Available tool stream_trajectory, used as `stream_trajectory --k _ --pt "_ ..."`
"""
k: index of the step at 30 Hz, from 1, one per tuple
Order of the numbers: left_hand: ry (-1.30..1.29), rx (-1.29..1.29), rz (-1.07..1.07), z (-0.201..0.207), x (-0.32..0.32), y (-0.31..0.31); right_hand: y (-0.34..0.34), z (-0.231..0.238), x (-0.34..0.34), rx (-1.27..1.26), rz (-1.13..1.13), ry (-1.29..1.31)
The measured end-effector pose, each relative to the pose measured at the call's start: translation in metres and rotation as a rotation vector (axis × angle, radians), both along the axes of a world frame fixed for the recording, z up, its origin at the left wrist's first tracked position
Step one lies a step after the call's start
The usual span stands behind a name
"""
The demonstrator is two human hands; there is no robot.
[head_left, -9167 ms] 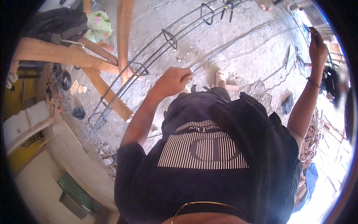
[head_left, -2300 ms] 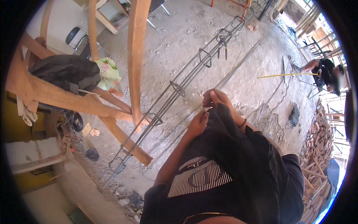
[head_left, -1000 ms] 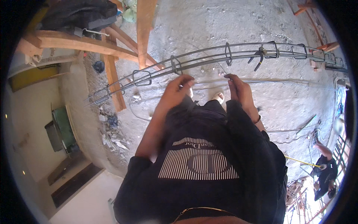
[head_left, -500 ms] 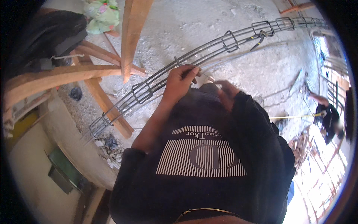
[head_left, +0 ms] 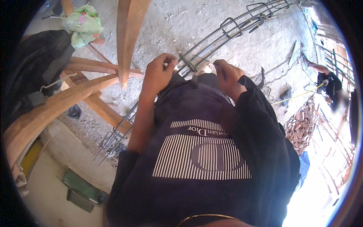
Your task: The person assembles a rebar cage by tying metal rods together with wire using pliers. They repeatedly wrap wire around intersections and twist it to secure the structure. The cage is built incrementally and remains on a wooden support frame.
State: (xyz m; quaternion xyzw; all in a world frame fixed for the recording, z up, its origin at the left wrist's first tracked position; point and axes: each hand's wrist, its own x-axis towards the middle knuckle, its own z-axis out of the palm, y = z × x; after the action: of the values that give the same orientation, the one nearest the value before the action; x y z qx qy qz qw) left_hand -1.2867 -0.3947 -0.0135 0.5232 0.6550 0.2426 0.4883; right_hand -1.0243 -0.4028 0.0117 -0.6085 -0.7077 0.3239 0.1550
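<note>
A long cage of steel reinforcing bars [head_left: 208,44] with square stirrups [head_left: 231,27] runs from the lower left to the upper right, passing just beyond my hands. My left hand [head_left: 159,72] is closed in a pinch beside the near stirrup [head_left: 187,62]; what its fingertips hold, if anything, I cannot make out. To the right of that stirrup, my right hand [head_left: 229,77] is closed on a thin tie wire [head_left: 203,59], which stretches toward the bars. Farther up the cage, dark pincers [head_left: 260,22] with yellow marks rest on the bars.
Wooden beams [head_left: 130,34] stand and cross at the left, with dark cloth [head_left: 41,64] over them. A patterned green bag [head_left: 83,25] lies behind. At the right are another person [head_left: 332,85], a yellow line [head_left: 298,94] and a brick pile [head_left: 302,126].
My hands have moved apart, the left one leftward. The wire now shows between my right hand and the near stirrup. The view has shifted, so the cage sits higher at the right.
</note>
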Motion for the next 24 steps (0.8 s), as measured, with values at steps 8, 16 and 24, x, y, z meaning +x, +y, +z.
stream_trajectory --k 8,16,24 --pt "-0.102 -0.063 -0.068 -0.031 0.001 0.02 0.008 -0.023 -0.038 -0.045 -0.043 -0.034" --pt "-0.361 -0.34 0.118 -0.05 -0.007 0.04 0.02 -0.042 -0.061 -0.073 0.016 0.038" --pt "-0.548 -0.35 0.372 -0.062 -0.005 0.038 0.028 -0.032 -0.064 -0.148 0.085 0.064"
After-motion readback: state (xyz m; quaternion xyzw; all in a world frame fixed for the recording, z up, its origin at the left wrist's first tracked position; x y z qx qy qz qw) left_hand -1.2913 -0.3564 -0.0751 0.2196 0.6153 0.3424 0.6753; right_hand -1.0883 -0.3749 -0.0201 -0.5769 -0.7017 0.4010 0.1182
